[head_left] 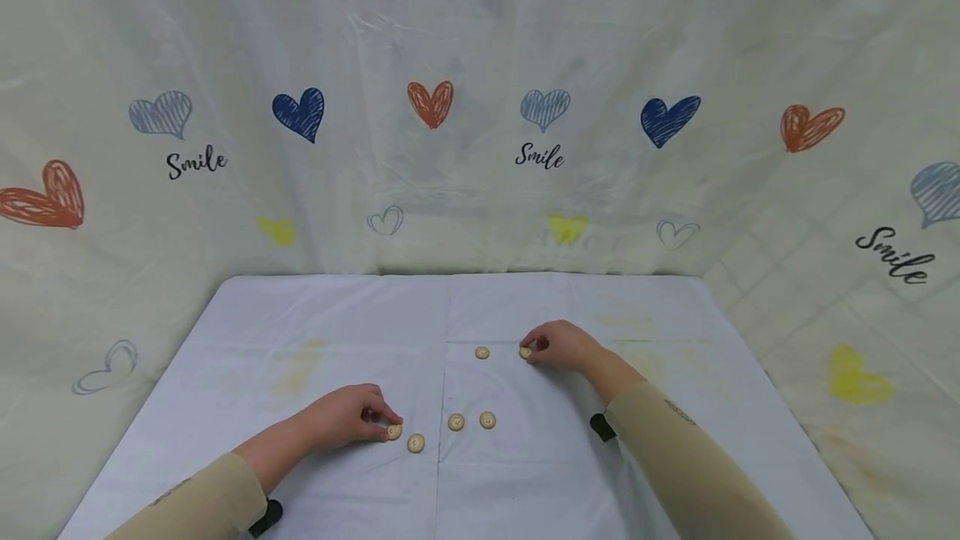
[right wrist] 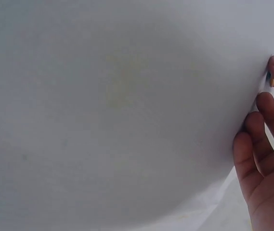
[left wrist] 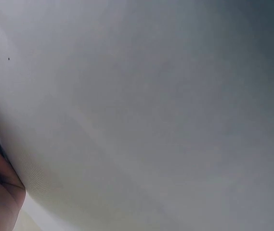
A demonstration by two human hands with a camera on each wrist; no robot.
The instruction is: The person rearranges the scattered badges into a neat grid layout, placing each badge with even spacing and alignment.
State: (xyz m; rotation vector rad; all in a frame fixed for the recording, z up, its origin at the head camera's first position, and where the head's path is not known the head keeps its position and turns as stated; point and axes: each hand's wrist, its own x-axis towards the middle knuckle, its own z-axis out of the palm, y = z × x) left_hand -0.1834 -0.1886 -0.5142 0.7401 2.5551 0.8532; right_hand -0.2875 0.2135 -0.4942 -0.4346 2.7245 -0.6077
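Thumb and finger of my left hand (head_left: 347, 419) pinch a round wooden button (head_left: 393, 432) low on the white cloth, left of the centre crease. Just right of it lies a second button (head_left: 416, 442). Farther back and to the right, my right hand (head_left: 567, 348) pinches another button (head_left: 525, 352) by its edges, close over the cloth. A loose button (head_left: 482, 352) sits to its left. Two more, one button (head_left: 456, 422) and its neighbour (head_left: 487, 420), lie side by side near the middle. The wrist views catch only parts of the hands, at the frame edges.
The white cloth (head_left: 360, 315) covers a table with rounded far corners and shows faint yellow stains. Behind and beside it hangs a pale curtain (head_left: 480, 182) printed with hearts and "Smile". Dark wrist devices (head_left: 602, 427) protrude beneath both beige sleeves (head_left: 667, 448).
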